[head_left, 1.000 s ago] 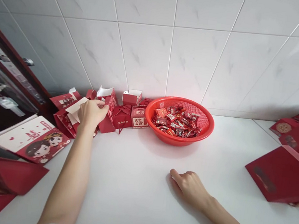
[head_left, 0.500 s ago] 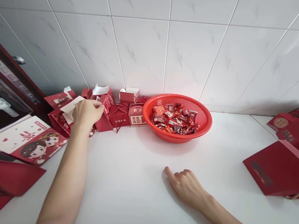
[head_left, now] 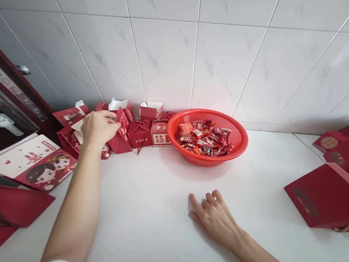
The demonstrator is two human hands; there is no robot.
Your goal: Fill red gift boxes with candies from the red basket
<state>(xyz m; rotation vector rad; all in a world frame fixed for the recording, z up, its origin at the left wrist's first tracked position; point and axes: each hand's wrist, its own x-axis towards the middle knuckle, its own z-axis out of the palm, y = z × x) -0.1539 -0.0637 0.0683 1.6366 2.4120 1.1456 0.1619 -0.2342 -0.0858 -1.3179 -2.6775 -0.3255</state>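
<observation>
My left hand (head_left: 98,129) is among the small red boxes at the back left, its thumb and fingers bent together beside a tall red box (head_left: 121,134); what lies between the fingertips is hidden. My right hand (head_left: 212,215) hovers low over or rests on the white table (head_left: 149,214), fingers apart and slightly curled, holding nothing. A red plastic basket (head_left: 203,159) full of wrapped candies (head_left: 204,140) stands near the wall, between and beyond my hands. Just left of it are a red box with white characters (head_left: 161,134) and a box with a cord (head_left: 140,134).
A white and red box with cartoon faces (head_left: 30,162) lies at the left, with a red bag (head_left: 15,205) nearer me. Along the right edge are a large red bag (head_left: 328,198) and more red packages (head_left: 348,150). A tiled wall (head_left: 223,68) closes off the back.
My left hand has moved slightly left and up among the boxes. My right hand has shifted a little left, and its fingers have spread more.
</observation>
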